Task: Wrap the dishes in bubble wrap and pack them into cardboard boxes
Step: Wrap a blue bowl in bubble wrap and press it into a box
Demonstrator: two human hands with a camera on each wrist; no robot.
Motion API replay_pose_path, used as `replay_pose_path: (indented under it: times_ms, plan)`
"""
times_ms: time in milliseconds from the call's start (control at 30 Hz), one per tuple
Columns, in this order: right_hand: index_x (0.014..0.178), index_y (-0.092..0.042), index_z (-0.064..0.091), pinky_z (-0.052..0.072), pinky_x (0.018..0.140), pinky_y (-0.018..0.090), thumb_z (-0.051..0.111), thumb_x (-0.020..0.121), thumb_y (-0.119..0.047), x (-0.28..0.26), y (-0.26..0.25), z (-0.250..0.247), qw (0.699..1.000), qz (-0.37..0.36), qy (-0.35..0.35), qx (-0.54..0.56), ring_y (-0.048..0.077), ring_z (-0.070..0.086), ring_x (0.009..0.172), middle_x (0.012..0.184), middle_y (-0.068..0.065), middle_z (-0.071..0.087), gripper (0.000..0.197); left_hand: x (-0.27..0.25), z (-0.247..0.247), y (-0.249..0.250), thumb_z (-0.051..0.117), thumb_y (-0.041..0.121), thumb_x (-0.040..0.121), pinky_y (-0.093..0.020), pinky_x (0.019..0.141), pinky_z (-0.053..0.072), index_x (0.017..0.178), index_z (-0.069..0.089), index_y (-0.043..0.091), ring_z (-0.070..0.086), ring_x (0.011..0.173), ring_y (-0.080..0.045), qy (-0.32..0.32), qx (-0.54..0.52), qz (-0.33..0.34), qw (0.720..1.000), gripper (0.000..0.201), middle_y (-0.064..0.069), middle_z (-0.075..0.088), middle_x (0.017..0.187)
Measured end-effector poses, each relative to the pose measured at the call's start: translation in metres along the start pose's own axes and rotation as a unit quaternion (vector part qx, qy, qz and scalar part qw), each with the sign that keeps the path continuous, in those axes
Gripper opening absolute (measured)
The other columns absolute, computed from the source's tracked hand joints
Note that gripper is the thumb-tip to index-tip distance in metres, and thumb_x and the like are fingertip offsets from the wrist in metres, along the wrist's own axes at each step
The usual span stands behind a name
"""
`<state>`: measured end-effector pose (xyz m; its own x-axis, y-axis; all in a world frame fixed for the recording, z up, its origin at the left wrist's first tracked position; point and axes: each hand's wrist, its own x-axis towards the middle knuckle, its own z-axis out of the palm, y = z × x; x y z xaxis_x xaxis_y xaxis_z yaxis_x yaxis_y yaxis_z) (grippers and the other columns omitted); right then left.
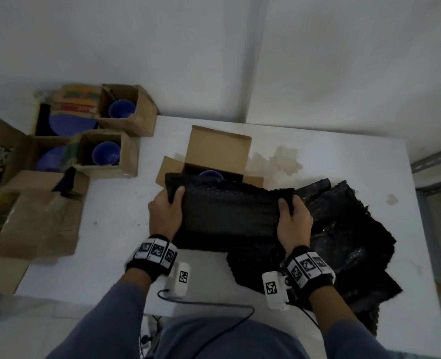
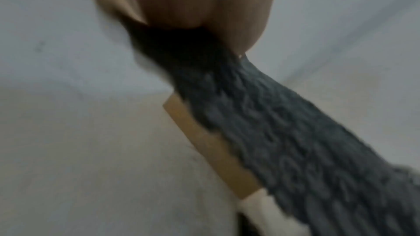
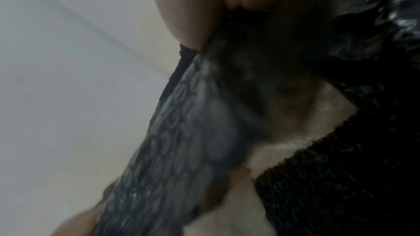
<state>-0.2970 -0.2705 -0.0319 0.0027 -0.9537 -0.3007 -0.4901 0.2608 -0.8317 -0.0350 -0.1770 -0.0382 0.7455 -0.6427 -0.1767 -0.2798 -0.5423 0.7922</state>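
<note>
On the table (image 1: 115, 229), we're holding the bubble wrap sheet (image 1: 229, 206) taut, left hand (image 1: 165, 211) and right hand (image 1: 293, 221) each pinching an end, before the open box (image 1: 218, 151) with blue bowl (image 1: 210, 174). Probably next: lifting the bowl out for wrapping.

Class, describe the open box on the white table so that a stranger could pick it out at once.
Start at the white table. The box stands at its far middle, just beyond the black wrap held in both hands. Unlike the worn boxes crowded off the table's left edge, it stands alone, clean, with its flaps raised.
</note>
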Motion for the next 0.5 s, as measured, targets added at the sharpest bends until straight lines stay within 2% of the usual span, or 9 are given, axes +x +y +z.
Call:
replay_pose_path:
  times_ms: [67, 133, 167, 233, 333, 400, 500]
  plan:
    - [0.122, -0.003, 0.057, 0.046, 0.087, 0.045, 0.047, 0.103, -0.03, -0.005, -0.007, 0.013, 1.0, -0.019, 0.018, -0.015, 0.041, 0.055, 0.108, 0.111, 0.021, 0.062, 0.034, 0.015, -0.011, -0.001, 0.053, 0.042, 0.098, -0.029, 0.074, 0.047, 0.1, 0.068, 0.006, 0.062, 0.087, -0.023, 0.001, 0.021, 0.044, 0.999, 0.039, -0.011, 0.069, 0.092]
    - [0.099, -0.014, 0.056, 0.044, 0.075, 0.039, 0.045, 0.103, -0.033, -0.005, -0.009, 0.027, 0.998, -0.046, 0.032, -0.025, 0.034, 0.056, 0.095, 0.086, 0.005, 0.059, 0.023, 0.029, -0.019, -0.005, 0.05, 0.043, 0.1, -0.027, 0.077, 0.046, 0.104, 0.068, 0.009, 0.063, 0.091, -0.022, -0.001, 0.012, 0.058, 0.998, 0.038, -0.009, 0.07, 0.095]
    - [0.092, -0.016, 0.052, 0.041, 0.072, 0.036, 0.044, 0.103, -0.033, -0.004, -0.012, 0.034, 0.998, -0.044, 0.036, -0.026, 0.03, 0.054, 0.09, 0.08, 0.0, 0.055, 0.022, 0.035, -0.022, -0.005, 0.049, 0.042, 0.1, -0.026, 0.075, 0.045, 0.104, 0.068, 0.01, 0.063, 0.091, -0.021, -0.002, 0.009, 0.06, 0.998, 0.038, -0.008, 0.07, 0.094]
    - [0.085, -0.017, 0.046, 0.035, 0.063, 0.033, 0.044, 0.103, -0.032, 0.003, -0.017, 0.046, 0.997, -0.045, 0.049, -0.039, 0.028, 0.052, 0.079, 0.073, 0.001, 0.05, 0.024, 0.049, -0.029, -0.004, 0.047, 0.044, 0.101, -0.029, 0.074, 0.048, 0.103, 0.068, 0.012, 0.064, 0.088, -0.021, 0.002, 0.017, 0.081, 0.997, 0.038, -0.008, 0.07, 0.092]
    - [0.085, -0.012, 0.044, 0.028, 0.053, 0.032, 0.043, 0.104, -0.031, 0.015, -0.039, 0.058, 0.993, -0.077, 0.074, -0.054, 0.023, 0.048, 0.061, 0.069, 0.006, 0.049, 0.026, 0.074, -0.034, 0.002, 0.047, 0.048, 0.099, -0.032, 0.072, 0.05, 0.1, 0.067, 0.015, 0.063, 0.086, -0.02, -0.006, 0.034, 0.105, 0.994, 0.039, -0.005, 0.07, 0.091]
    - [0.092, -0.007, 0.05, 0.034, 0.054, 0.034, 0.043, 0.104, -0.028, 0.026, -0.046, 0.068, 0.99, -0.094, 0.087, -0.055, 0.023, 0.05, 0.062, 0.074, 0.01, 0.055, 0.025, 0.092, -0.033, 0.007, 0.049, 0.047, 0.099, -0.03, 0.068, 0.047, 0.097, 0.066, 0.013, 0.062, 0.084, -0.019, -0.006, 0.036, 0.115, 0.993, 0.038, -0.006, 0.069, 0.091]
    - [0.095, -0.004, 0.05, 0.042, 0.057, 0.038, 0.044, 0.104, -0.028, 0.039, -0.043, 0.085, 0.988, -0.088, 0.104, -0.077, 0.031, 0.053, 0.066, 0.074, 0.012, 0.056, 0.026, 0.113, -0.027, 0.004, 0.052, 0.046, 0.097, -0.032, 0.069, 0.05, 0.093, 0.067, 0.009, 0.063, 0.083, -0.021, 0.004, 0.041, 0.123, 0.992, 0.04, -0.008, 0.069, 0.089]
